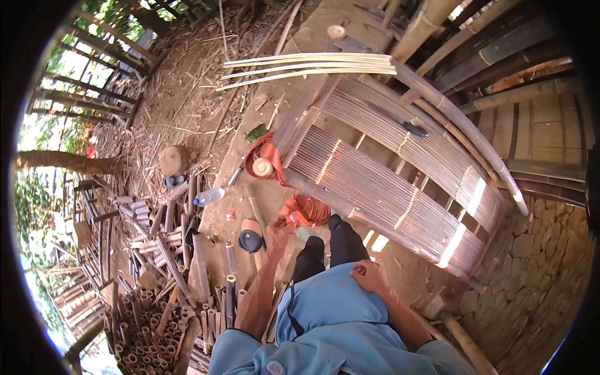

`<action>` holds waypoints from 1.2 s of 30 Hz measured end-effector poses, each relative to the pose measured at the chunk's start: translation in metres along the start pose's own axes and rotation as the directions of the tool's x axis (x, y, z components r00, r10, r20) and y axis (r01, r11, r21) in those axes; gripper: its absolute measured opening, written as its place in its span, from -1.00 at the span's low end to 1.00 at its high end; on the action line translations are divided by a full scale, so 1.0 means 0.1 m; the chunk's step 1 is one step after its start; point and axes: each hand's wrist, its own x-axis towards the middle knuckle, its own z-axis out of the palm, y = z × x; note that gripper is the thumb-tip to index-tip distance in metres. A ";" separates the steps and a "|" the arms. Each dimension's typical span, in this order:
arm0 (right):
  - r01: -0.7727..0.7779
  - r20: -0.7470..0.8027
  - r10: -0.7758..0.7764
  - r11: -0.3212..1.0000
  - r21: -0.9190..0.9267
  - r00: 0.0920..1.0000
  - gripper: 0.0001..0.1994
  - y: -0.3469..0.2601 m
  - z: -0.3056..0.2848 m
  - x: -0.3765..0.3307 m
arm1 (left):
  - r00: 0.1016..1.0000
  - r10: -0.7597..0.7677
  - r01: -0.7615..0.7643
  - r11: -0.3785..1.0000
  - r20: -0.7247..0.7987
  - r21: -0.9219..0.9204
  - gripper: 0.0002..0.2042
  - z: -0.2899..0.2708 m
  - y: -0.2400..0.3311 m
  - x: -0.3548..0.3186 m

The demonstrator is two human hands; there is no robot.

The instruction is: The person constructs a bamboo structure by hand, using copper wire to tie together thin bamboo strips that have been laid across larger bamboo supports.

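My left hand [280,235] reaches forward past my knees, its fingers closed at the edge of a small shiny red packet [299,219]. Just beyond the packet lies a bundle of orange-red cloth [314,208] on the ground. My right hand [370,277] rests against my blue shirt [340,294], fingers loosely bent and holding nothing visible. Ahead and to the right stands a low bamboo bench [375,181] with a slatted top. At its near left corner, more orange cloth [271,150] hangs with a pale round object [262,167] on it.
Thin split bamboo strips [312,65] lie across the bench's far end. A water bottle [209,196], a dark cap [251,240] and a tree stump [174,160] are to the left. Cut bamboo tubes [150,319] crowd the lower left. A stone wall [531,262] is at right.
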 end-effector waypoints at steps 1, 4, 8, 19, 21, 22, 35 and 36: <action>-0.081 -0.025 0.085 0.991 0.111 0.996 -0.73 0.00 -0.06 0.00 | 0.998 -0.001 0.001 1.000 -0.057 0.012 -0.72 0.06 -0.03 0.17; -0.181 -0.016 0.184 0.977 0.109 0.983 -0.77 0.11 -0.28 0.04 | 0.996 0.019 -0.018 1.000 -0.088 0.009 -0.72 0.24 -0.20 0.65; -0.253 -0.054 0.269 0.945 0.206 0.962 -0.79 0.47 -0.51 0.10 | 0.972 -0.100 0.114 0.992 -0.214 0.054 -0.78 0.53 -0.57 1.52; -0.343 -0.137 0.365 0.926 0.158 0.921 -0.74 1.02 -0.66 0.11 | 0.917 -0.255 0.307 0.942 -0.306 0.133 -0.68 0.54 -1.12 2.76; -0.360 -0.102 0.385 0.911 0.200 0.917 -0.75 1.06 -0.62 0.08 | 0.754 -0.176 0.369 0.911 -0.633 0.186 -0.53 0.60 -1.16 2.66; -0.363 -0.061 0.386 0.904 0.226 0.921 -0.77 1.05 -0.60 0.07 | 0.761 -0.170 0.365 0.910 -0.625 0.196 -0.53 0.54 -1.19 2.53; -0.356 -0.038 0.366 0.920 0.165 0.930 -0.60 0.68 -0.29 -0.75 | 0.812 -0.574 -0.076 0.077 0.107 0.994 -0.62 0.16 -1.38 -0.35; -0.386 -0.026 0.396 0.905 0.177 0.918 -0.59 0.67 -0.28 -0.87 | 0.865 -0.478 -0.098 0.140 0.154 0.985 -0.64 0.18 -1.37 -0.49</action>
